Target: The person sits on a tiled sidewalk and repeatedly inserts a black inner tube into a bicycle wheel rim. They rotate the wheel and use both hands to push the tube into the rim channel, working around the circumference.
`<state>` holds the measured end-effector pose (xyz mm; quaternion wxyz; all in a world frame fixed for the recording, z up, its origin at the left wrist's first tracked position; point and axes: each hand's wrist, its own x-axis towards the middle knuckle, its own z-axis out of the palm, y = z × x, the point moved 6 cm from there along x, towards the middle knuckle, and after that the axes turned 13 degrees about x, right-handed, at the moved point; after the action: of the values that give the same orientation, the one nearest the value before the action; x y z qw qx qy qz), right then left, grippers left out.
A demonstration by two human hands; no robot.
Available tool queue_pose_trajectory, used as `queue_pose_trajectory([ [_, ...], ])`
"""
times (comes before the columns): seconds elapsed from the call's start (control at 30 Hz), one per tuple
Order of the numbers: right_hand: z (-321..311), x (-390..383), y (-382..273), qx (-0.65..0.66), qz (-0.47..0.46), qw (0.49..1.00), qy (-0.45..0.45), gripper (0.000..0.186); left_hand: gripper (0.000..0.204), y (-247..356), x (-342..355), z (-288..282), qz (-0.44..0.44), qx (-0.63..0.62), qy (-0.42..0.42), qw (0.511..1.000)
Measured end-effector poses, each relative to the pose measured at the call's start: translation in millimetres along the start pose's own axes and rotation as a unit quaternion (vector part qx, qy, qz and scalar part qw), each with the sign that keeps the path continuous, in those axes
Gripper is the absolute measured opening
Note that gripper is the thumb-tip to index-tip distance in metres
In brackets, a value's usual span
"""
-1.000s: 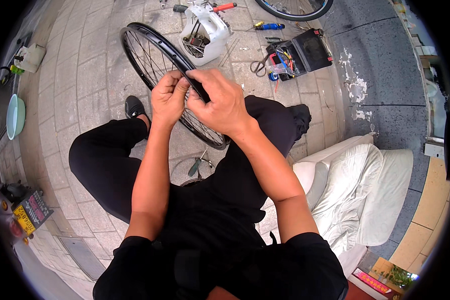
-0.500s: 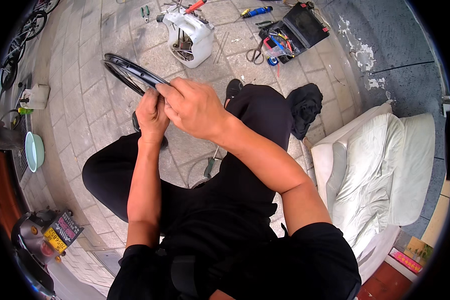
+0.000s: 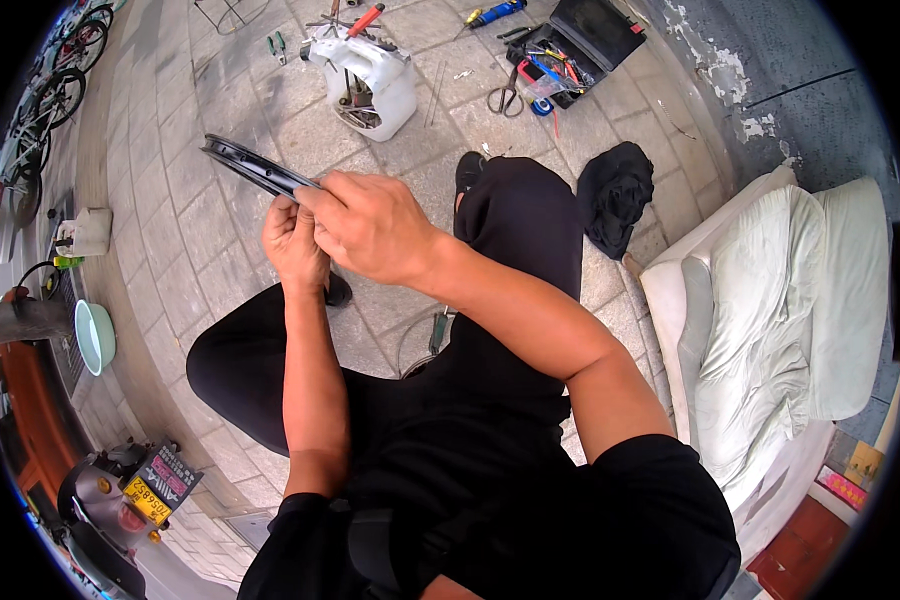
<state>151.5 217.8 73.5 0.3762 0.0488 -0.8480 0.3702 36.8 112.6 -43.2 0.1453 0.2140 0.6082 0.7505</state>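
A black bicycle wheel rim (image 3: 253, 170) is held up in front of me, seen nearly edge-on and slanting to the far left. My left hand (image 3: 296, 246) is closed on its near end from below, thumb and fingers pressed together. Over the same end lies my right hand (image 3: 375, 226), closed, with its thumb and fingertips gripping the rim just beside the left fingers. Whatever sits between the fingertips is hidden by the hands. Between my legs on the ground is a dark green-handled tool (image 3: 439, 327) beside a thin curved wire or hoop, partly covered by my trousers.
Beyond the rim stands a cut-open white plastic jug (image 3: 395, 95) holding tools. To its right are scissors (image 3: 505, 99), an open black toolbox (image 3: 595, 50) and a blue screwdriver (image 3: 497, 13). Black cloth (image 3: 615, 195) lies near a covered sofa (image 3: 760, 330). A basin (image 3: 95, 337) is left.
The rim has tipped and now shows more edge-on, its far end lower in the picture. Both hands keep their hold and shift slightly left. The whole view has turned a little.
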Motion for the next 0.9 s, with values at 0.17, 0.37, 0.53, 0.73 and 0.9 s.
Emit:
queue_pose_trajectory([
  [0.17, 1.8, -1.4, 0.1, 0.01, 0.018, 1.0, -0.002, 0.037, 0.007, 2.3, -2.4, -1.6, 0.02, 0.022, 0.009, 1.0],
  [0.37, 1.0, -0.4, 0.0, 0.021, 0.003, 1.0, -0.001, 0.038, 0.013, 5.7, 1.6, -5.0, 0.022, 0.034, -0.037, 0.998],
  [0.53, 2.4, 3.0, -1.6, 0.021, 0.001, 1.0, -0.004, 0.035, 0.014, -4.7, 1.8, -15.9, 0.018, 0.006, -0.07, 0.997],
  [0.73, 4.2, 3.7, -5.6, 0.019, -0.004, 1.0, 0.006, 0.033, 0.016, 8.4, -2.4, -4.9, 0.034, -0.003, -0.016, 0.999],
  [0.9, 6.0, 2.5, -4.3, 0.023, 0.0, 1.0, 0.007, 0.034, 0.017, 4.0, -0.8, -10.0, 0.002, -0.004, -0.052, 0.999],
])
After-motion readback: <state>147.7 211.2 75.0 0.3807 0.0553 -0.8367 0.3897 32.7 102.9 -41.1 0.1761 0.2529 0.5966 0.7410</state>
